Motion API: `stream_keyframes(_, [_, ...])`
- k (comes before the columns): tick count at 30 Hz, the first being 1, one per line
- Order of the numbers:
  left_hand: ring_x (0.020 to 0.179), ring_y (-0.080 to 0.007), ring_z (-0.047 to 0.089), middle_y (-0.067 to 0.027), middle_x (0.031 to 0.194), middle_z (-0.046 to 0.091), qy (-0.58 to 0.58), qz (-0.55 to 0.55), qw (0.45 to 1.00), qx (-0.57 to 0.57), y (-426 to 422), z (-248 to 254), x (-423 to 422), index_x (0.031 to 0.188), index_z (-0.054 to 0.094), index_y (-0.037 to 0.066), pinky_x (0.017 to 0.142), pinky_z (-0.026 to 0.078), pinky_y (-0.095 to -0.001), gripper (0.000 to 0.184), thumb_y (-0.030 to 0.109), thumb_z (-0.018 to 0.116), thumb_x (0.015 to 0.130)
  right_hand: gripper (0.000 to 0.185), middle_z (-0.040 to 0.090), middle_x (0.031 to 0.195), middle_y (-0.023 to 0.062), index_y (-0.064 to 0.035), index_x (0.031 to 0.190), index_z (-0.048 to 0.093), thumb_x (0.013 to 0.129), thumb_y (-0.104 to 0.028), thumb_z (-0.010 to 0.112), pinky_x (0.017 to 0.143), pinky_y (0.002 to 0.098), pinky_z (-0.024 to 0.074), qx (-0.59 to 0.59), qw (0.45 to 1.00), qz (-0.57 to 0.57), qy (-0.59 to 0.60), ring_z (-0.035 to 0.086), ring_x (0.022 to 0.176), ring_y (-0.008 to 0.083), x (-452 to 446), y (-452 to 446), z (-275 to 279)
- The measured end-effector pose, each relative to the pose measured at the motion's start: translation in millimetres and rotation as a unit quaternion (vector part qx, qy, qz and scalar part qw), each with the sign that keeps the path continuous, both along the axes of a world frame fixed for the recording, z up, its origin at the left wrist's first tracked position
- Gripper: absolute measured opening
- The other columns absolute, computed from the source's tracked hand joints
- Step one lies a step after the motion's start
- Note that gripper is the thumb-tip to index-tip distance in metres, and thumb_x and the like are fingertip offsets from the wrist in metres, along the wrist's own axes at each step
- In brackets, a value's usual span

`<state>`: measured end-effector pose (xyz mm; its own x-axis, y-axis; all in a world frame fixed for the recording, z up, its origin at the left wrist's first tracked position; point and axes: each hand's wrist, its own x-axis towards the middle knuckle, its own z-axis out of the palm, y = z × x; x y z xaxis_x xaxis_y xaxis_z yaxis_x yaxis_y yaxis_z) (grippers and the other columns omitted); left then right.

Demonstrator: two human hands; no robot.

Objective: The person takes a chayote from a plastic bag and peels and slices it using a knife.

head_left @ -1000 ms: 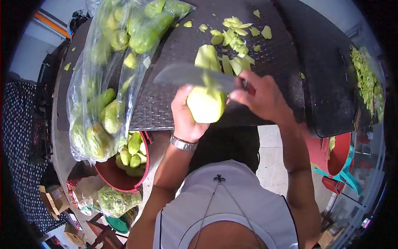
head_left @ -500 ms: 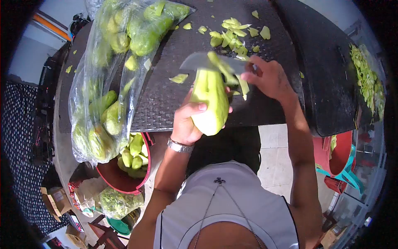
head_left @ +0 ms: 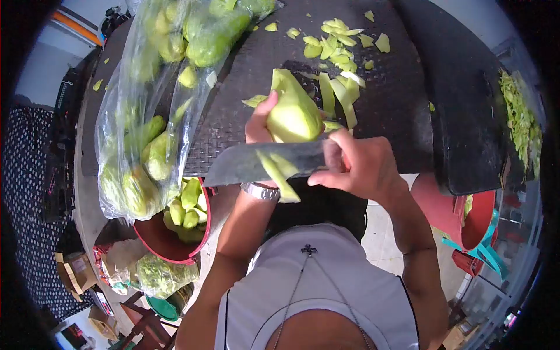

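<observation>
A pale green, partly peeled papaya-like fruit (head_left: 294, 114) is gripped in my left hand (head_left: 260, 123), its narrower end pointing away from me over the table. My right hand (head_left: 364, 166) is closed round the handle of a wide-bladed knife (head_left: 239, 165), held level in front of the fruit's near end. Strips of green peel (head_left: 281, 178) cling to the blade. More peel strips (head_left: 344, 99) lie on the table just right of the fruit. The blade covers part of my left palm and wrist.
Clear plastic bags of whole green fruit (head_left: 157, 149) lie along the left of the dark woven table (head_left: 233, 125). Below is a red bucket (head_left: 166, 233) of peeled pieces. Scattered peelings (head_left: 338, 44) lie at the back. A red container (head_left: 440, 204) stands lower right.
The knife has come from the fruit's far end toward me, with peel now on its blade. More strips lie beside the fruit, which has tilted in my left hand.
</observation>
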<state>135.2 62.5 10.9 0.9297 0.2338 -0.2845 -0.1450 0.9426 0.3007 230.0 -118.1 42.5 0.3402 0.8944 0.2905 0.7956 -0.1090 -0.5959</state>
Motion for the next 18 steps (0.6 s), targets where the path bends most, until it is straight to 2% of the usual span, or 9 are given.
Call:
stream_keyframes(1, [0.092,-0.0386,0.072,-0.0268,0.108,0.072,0.051,0.014,0.998,0.031,-3,6,2,0.125,0.062,-0.003,0.086,0.059,-0.0488,0.057,0.048,0.051,0.101,0.054,0.061,0.061,-0.0017,-0.0066,0.096,0.058,0.075,-0.045,0.09,0.049,0.0305,0.0493,0.0,1.0,0.004,-0.016,0.063,0.05,0.0151,-1,1,-2])
stream_keyframes(4, [0.095,-0.0405,0.071,-0.0277,0.106,0.071,0.04,0.005,0.999,0.004,-3,2,1,0.121,0.06,-0.005,0.089,0.057,-0.0515,0.06,0.05,0.056,0.098,0.054,0.061,0.061,-0.0027,-0.0068,0.096,0.059,0.075,-0.047,0.089,0.049,0.0298,0.0491,0.004,0.999,0.004,-0.031,0.063,0.05,0.0144,-4,0,-1])
stream_keyframes(7, [0.096,-0.0407,0.071,-0.028,0.106,0.071,0.054,0.025,0.998,0.035,-4,2,3,0.122,0.06,-0.006,0.09,0.057,-0.0522,0.062,0.05,0.056,0.097,0.055,0.062,0.062,-0.0028,-0.0074,0.096,0.06,0.074,-0.049,0.089,0.049,0.0301,0.0495,0.028,0.998,-0.003,-0.05,0.064,0.051,0.0146,-4,3,-2])
stream_keyframes(10, [0.098,-0.0385,0.072,-0.0237,0.112,0.072,-0.002,0.013,1.0,-0.009,-3,-2,-1,0.128,0.061,-0.003,0.091,0.059,-0.0497,0.055,0.045,0.052,0.101,0.056,0.063,0.063,-0.0023,-0.0085,0.095,0.061,0.072,-0.05,0.09,0.05,0.0307,0.0501,0.007,0.998,-0.023,-0.058,0.064,0.051,0.0151,4,1,-7])
stream_keyframes(13, [0.108,-0.0365,0.07,-0.0203,0.122,0.069,-0.007,0.086,0.996,0.009,-6,-2,-4,0.134,0.06,0.0,0.099,0.055,-0.0506,0.054,0.044,0.054,0.102,0.05,0.065,0.066,-0.0003,-0.0089,0.092,0.062,0.072,-0.045,0.091,0.052,0.0323,0.0508,-0.014,0.998,-0.054,-0.033,0.065,0.053,0.0176,32,-5,-15])
stream_keyframes(14, [0.107,-0.0363,0.07,-0.0197,0.121,0.07,-0.012,0.08,0.997,0.013,-5,-1,-4,0.133,0.06,0.001,0.098,0.056,-0.0506,0.052,0.043,0.056,0.102,0.049,0.065,0.067,0.0002,-0.0083,0.092,0.062,0.073,-0.043,0.09,0.053,0.0325,0.0509,-0.026,0.998,-0.057,-0.016,0.065,0.054,0.0181,36,-6,-14])
stream_keyframes(16, [0.105,-0.0357,0.072,-0.0184,0.117,0.071,-0.023,0.069,0.997,0.021,-3,1,-5,0.131,0.06,0.003,0.094,0.058,-0.0507,0.048,0.041,0.059,0.102,0.051,0.064,0.065,0.0012,-0.0092,0.09,0.059,0.076,-0.049,0.088,0.053,0.035,0.0529,-0.048,0.998,-0.03,0.002,0.067,0.055,0.0207,28,-3,-2])
stream_keyframes(18, [0.104,-0.034,0.072,-0.0189,0.118,0.071,-0.054,0.045,0.997,0.017,-3,0,-3,0.131,0.059,0.002,0.094,0.058,-0.05,0.052,0.045,0.058,0.102,0.052,0.063,0.064,0.002,-0.0098,0.089,0.058,0.078,-0.051,0.087,0.053,0.0362,0.0538,-0.046,0.999,-0.01,0.012,0.069,0.056,0.0222,23,2,3])
